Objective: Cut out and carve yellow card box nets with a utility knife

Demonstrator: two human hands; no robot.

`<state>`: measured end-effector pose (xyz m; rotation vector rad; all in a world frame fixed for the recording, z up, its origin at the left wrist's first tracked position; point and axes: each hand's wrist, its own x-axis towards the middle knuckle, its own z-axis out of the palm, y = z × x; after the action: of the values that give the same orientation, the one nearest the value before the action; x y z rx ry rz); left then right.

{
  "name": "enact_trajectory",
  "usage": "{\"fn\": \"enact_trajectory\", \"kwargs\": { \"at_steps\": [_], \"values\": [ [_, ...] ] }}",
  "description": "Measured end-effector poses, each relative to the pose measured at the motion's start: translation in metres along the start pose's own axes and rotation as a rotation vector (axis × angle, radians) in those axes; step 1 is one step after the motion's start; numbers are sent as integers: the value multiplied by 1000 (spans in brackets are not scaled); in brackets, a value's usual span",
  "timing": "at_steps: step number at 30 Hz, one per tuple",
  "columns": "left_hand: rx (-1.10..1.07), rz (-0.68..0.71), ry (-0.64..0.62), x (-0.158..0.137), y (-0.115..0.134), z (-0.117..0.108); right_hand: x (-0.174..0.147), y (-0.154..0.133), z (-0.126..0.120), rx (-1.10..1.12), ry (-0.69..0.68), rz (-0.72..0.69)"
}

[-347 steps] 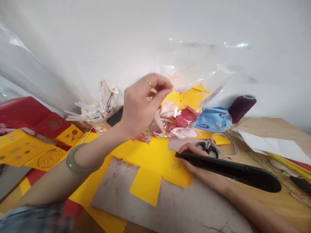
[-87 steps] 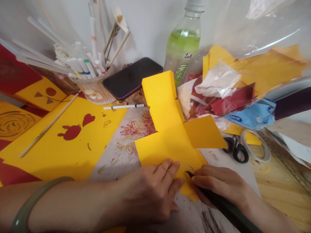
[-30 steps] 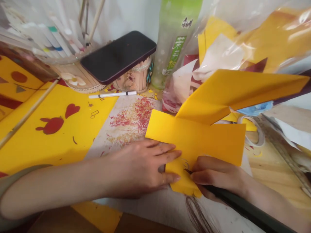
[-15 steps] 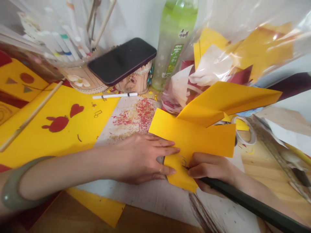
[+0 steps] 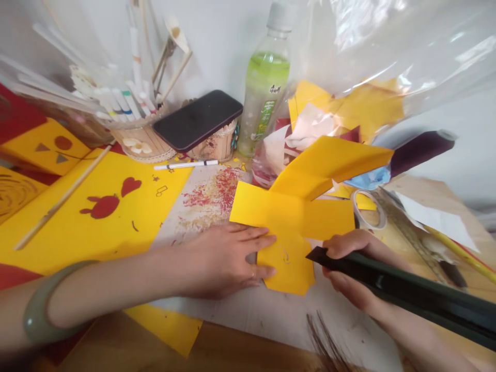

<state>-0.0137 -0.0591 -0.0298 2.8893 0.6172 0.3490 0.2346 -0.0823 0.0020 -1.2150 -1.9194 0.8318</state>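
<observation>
My left hand (image 5: 236,258) lies flat with fingers spread, holding down the left side of a folded yellow paper cut-out (image 5: 287,219). Small curved cut marks show on the lower flap of that paper, right of my fingertips. In my right hand (image 5: 356,263) is a long dark utility knife (image 5: 387,284), gripped near its front end. Its black angled tip points left, close to the right edge of the lower flap and away from the marks. One long flap of the paper stands up at the back. Under the paper is a pale, paint-stained board (image 5: 209,204).
Left lies a yellow sheet (image 5: 116,232) with red shapes and a wooden stick (image 5: 65,194). Behind stand a marker holder (image 5: 139,139), a phone (image 5: 199,119) on a small pot, a green drink bottle (image 5: 263,93) and a plastic bag of scraps (image 5: 310,124). Right is a tape roll (image 5: 382,217).
My right hand has drawn the knife tip off the curved marks, back to the right. My left hand still presses the paper. The camera view has shifted somewhat.
</observation>
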Motion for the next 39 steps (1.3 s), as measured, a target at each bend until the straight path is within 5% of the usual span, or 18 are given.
{"fn": "enact_trajectory", "kwargs": {
  "at_steps": [13, 30, 39],
  "values": [
    [109, -28, 124, 0, 22, 12, 11, 15, 26, -107, -61, -36],
    [118, -35, 111, 0, 20, 11, 7, 23, 30, -209, -126, -159],
    [118, -39, 103, -1, 21, 12, 6, 20, 27, -218, -277, -209]
  ]
}}
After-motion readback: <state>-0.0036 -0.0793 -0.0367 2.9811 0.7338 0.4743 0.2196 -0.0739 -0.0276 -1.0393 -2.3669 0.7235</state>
